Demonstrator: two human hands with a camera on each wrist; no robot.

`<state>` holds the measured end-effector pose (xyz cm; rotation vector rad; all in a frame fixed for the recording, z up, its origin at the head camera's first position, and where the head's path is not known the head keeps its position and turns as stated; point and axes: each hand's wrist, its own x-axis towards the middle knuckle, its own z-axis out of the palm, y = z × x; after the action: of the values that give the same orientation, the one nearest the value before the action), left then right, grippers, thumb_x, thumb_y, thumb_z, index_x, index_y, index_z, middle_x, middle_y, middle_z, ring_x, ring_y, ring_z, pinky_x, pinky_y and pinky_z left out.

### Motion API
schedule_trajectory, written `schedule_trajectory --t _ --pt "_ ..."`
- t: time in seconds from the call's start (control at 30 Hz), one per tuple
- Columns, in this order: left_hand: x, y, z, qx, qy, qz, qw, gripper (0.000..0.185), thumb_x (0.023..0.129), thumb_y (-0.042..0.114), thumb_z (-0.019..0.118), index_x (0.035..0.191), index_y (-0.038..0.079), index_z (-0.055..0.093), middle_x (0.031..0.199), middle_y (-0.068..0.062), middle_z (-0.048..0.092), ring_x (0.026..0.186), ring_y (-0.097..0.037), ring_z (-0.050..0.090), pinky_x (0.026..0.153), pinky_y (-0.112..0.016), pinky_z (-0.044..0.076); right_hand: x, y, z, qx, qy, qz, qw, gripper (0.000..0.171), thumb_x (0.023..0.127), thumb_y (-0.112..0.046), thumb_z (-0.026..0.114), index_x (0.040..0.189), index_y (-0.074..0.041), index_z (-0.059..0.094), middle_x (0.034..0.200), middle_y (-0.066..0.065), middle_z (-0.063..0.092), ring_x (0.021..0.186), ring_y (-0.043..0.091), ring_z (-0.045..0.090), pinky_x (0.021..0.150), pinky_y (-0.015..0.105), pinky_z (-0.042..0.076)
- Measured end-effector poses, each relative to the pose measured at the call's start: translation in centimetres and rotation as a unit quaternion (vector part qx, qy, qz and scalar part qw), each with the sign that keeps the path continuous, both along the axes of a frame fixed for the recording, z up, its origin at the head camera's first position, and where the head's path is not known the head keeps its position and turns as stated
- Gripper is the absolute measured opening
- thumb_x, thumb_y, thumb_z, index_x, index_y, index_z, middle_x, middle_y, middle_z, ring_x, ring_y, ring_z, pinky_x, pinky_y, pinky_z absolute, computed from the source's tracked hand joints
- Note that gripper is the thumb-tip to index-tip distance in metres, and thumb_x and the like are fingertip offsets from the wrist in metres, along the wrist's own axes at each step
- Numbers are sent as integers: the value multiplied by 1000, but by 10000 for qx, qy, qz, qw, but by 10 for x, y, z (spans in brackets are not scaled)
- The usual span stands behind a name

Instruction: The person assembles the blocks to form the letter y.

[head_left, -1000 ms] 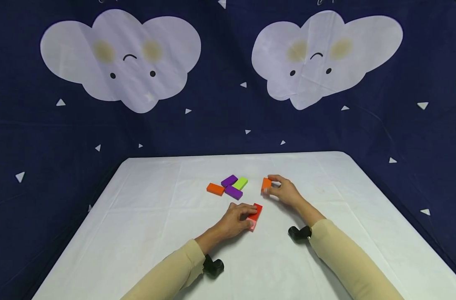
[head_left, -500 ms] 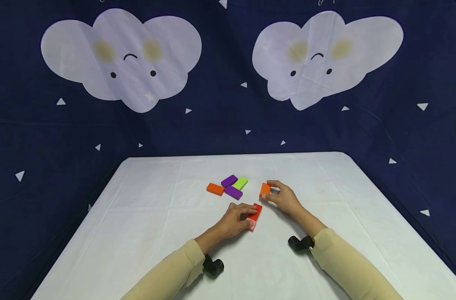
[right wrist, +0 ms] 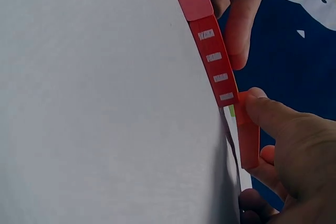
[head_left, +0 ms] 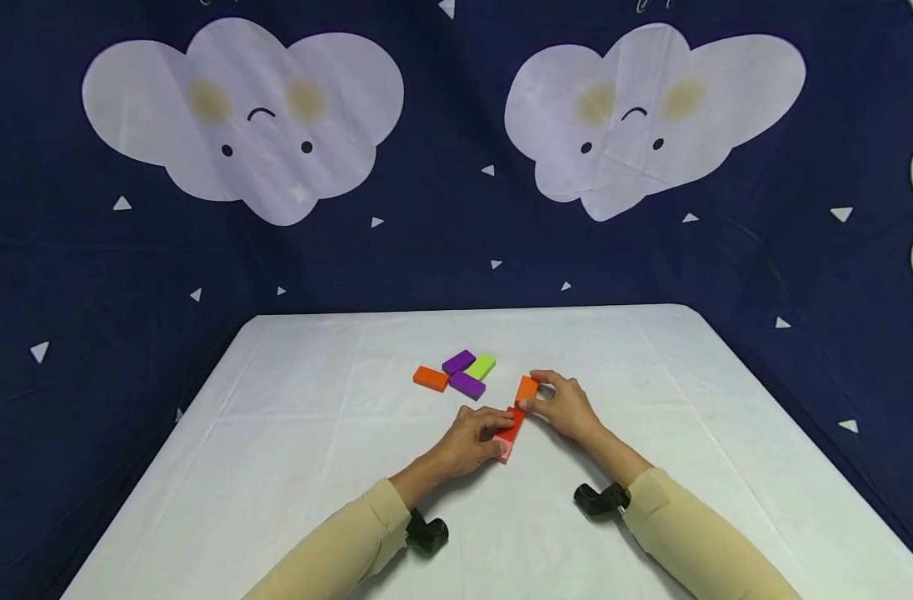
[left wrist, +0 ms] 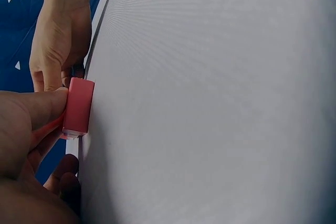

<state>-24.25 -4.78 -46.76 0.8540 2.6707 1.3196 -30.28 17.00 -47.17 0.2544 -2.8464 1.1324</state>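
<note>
My right hand (head_left: 565, 406) pinches the small orange rectangular wooden block (head_left: 527, 388) between thumb and fingers, and that block sits at the far end of the red rectangular wooden block (head_left: 512, 423), its near corner touching or just off the red one; I cannot tell which. In the right wrist view the orange block (right wrist: 248, 135) meets the end of the red block (right wrist: 215, 69) corner to corner, so the two long axes run almost in one line, slightly kinked. The red block's long axis runs away from me and a little to the right, and the orange piece lies just beyond it, so my right hand is the nearer one to that joint.

My left hand (head_left: 471, 440) rests over the near half of the red block, fingers curled on it and on the pink rectangular block (head_left: 505, 451) touching its near end; in the left wrist view my thumb presses the pink block (left wrist: 79, 107).

The orange block looks flat, matte, plainly painted, with crisp edges. The red one carries small white printed labels along its side.
</note>
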Motion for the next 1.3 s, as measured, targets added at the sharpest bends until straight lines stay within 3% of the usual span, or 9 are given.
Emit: schedule_trajectory --t 0.33,0.6,0.77,0.9,1.03,1.23,1.3 --pt "-1 0 1 -29 -94 50 9999 37 83 9 66 120 8 64 131 -1 60 101 -16 41 87 -27 34 2 -4 -2 231 70 -196 9995 65 74 -43 76 130 -17 57 123 18 60 98 32 50 79 41 40" --pt "0 -1 2 -66 -69 29 10000 38 83 8 65 121 8 64 131 -2 60 102 -17 42 86 -27 34 2 -5 -4 246 145 -186 9994 64 74 -40 76 130 -15 57 127 13 60 96 29 48 79 38 37" --pt "0 0 1 -59 -47 37 10000 38 83 8 66 120 7 64 131 -3 60 102 -18 42 86 -27 35 3 -3 -6 176 199 -125 9996 59 80 -39 71 131 -14 56 126 14 61 95 28 48 76 35 36" --pt "0 0 1 -47 -38 35 10000 37 83 8 66 120 7 65 130 -2 60 102 -17 43 86 -26 34 4 -2 -5 29 191 -117 9997 51 84 -33 68 130 -15 56 120 12 62 90 25 46 71 31 33" --pt "0 0 1 -41 -48 36 10000 37 83 8 66 120 7 64 130 -2 60 102 -17 42 86 -26 34 5 -2 -4 -1 191 -84 9998 50 84 -30 68 130 -15 56 100 11 63 83 22 42 67 30 30" --pt "0 0 1 -33 -22 -3 10000 37 83 7 66 120 6 64 130 -2 60 104 -18 43 86 -27 34 5 3 -4 -50 256 100 9996 51 83 -28 69 130 -14 56 99 11 63 82 22 42 67 30 32" --pt "0 1 1 -35 -44 8 10000 37 83 8 66 120 6 64 130 -2 60 104 -18 43 86 -27 34 5 5 -5 -74 280 184 9994 50 83 -27 69 130 -14 56 87 10 61 81 21 42 67 30 32"
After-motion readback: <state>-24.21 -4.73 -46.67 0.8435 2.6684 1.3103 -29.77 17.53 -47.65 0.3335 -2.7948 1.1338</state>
